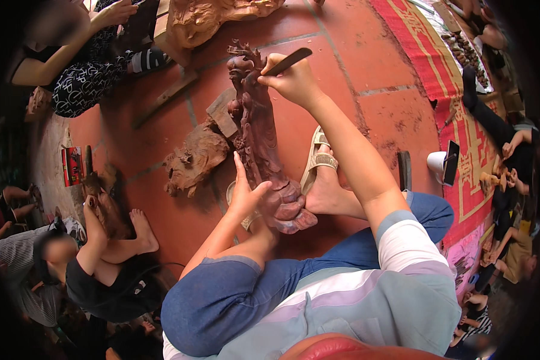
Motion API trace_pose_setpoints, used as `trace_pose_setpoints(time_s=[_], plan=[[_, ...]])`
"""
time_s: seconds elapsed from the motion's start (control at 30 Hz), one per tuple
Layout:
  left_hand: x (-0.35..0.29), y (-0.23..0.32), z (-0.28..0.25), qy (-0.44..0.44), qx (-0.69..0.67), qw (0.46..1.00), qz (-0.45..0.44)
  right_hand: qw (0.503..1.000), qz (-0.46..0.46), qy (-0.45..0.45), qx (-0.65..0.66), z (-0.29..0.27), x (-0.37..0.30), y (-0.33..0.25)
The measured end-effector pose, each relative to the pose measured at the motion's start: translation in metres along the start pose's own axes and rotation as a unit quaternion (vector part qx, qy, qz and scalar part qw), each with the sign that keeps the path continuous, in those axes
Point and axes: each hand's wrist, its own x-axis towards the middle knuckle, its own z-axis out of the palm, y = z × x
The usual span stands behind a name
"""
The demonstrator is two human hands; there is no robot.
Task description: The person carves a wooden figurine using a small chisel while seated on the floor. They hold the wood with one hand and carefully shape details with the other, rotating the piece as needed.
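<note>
Red floor tiles (384, 111) run beneath the carved figure (260, 129) I'm watching: its base sits between two sandalled feet (325, 161), its long axis pointing away from the worker (354, 306). Nearest the base, the left hand (245, 193) spreads against its side; the right hand (294, 81), well apart, pinches a dark tool (291, 61) at its top. Gnarled wood (198, 157) lies to its left; beyond its top, bulkier timber (210, 23).

Gry/wht/lilac tee (396, 309) w/ blu denim shorts (213, 303), beige sandals (326, 160).
</note>
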Motion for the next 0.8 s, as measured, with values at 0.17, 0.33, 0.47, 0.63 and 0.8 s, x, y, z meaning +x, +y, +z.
trace_pose_setpoints(time_s=[0.17, 0.33, 0.47, 0.63, 0.8], plan=[[0.0, -0.007, 0.001, 0.002, 0.009, 1.0, -0.015, 0.999, -0.021, -0.02, -0.015, 0.0, -0.001, -0.003], [0.001, -0.012, 0.003, 0.03, 0.068, 0.996, 0.043, 1.0, -0.004, 0.007, -0.004, 0.003, -0.001, -0.005], [0.003, -0.01, -0.002, 0.012, 0.03, 0.999, 0.004, 0.998, -0.001, -0.054, -0.029, 0.0, -0.001, -0.01], [-0.002, 0.013, -0.001, -0.016, -0.047, 0.998, -0.033, 1.0, 0.015, 0.001, -0.006, 0.004, 0.004, -0.002], [0.002, -0.004, -0.003, 0.001, 0.01, 1.0, -0.021, 0.999, -0.001, -0.028, -0.031, 0.001, 0.006, -0.011]])
